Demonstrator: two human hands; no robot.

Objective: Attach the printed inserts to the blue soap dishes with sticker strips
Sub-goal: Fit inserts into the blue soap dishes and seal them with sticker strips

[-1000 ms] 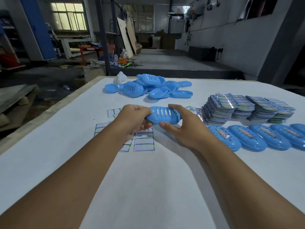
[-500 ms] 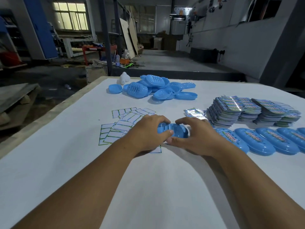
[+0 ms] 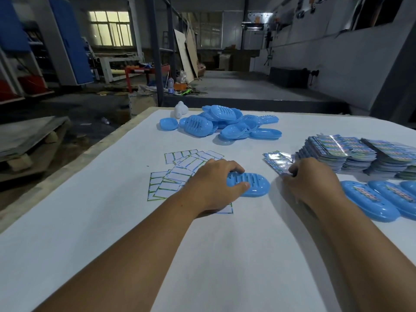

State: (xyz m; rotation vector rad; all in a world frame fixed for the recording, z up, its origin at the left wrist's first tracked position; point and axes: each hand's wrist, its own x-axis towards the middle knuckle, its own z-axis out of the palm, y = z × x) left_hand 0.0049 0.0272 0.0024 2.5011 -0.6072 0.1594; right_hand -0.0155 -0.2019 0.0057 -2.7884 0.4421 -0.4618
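Observation:
A blue slotted soap dish [image 3: 254, 184] lies on the white table [image 3: 112, 221] at the middle. My left hand [image 3: 216, 183] grips its left end, thumb and fingers curled over the rim. My right hand [image 3: 313, 179] has reached right to a small loose pile of shiny printed inserts [image 3: 275, 162], and its fingertips touch the pile's near edge; whether they pinch an insert is hidden. Sheets of sticker strips [image 3: 177, 174] lie spread just left of my left hand, partly under it.
A heap of blue soap dishes [image 3: 220, 124] and a white object [image 3: 180, 109] sit at the table's far side. Tall stacks of inserts [image 3: 351, 154] stand at right. Finished dishes with inserts [image 3: 369, 201] lie in a row at the right edge.
The dish has been set down on the table. My right hand let go of it and moved right to the loose inserts. My left hand stays on the dish.

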